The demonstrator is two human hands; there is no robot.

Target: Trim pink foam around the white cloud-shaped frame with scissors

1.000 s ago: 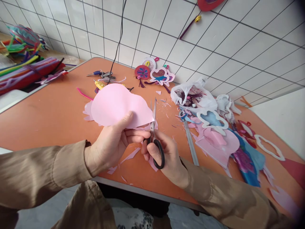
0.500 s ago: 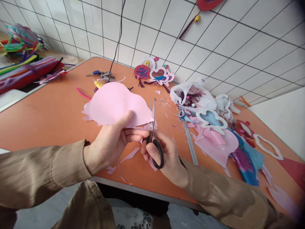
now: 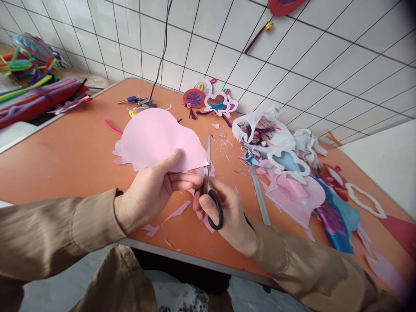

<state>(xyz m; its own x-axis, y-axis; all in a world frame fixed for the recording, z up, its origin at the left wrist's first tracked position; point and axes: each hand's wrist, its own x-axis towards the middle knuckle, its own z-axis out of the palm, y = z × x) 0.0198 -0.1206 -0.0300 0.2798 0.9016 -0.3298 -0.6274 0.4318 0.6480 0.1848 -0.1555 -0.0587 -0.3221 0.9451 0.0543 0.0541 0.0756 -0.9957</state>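
Note:
My left hand (image 3: 149, 193) pinches a pink paper cutout (image 3: 152, 138) with a wavy, rounded outline, thumb on top and fingers beneath. In my right hand (image 3: 227, 210) is a pair of scissors (image 3: 215, 210) with black handles, its blades pointing away from me and slightly apart. The cutout's right-hand corner touches the blades near their pivot. My left fingertips lie close beside the scissors' handles. Pink paper scraps (image 3: 177, 212) are on the orange table (image 3: 78, 156) below my hands.
To the right lie a metal ruler (image 3: 260, 199), pink paper sheets (image 3: 292, 197), a white cloud-shaped frame (image 3: 300, 173) and a plastic bag (image 3: 279, 130) of dark tassels. Finished ornaments (image 3: 194, 99) and keys (image 3: 146, 103) sit toward the tiled wall (image 3: 208, 47). Bundled pipe cleaners (image 3: 42, 99) are at left.
The pink cutout's left side has tilted slightly upward, and my left hand has shifted a little left. My right hand and the scissors are almost unmoved.

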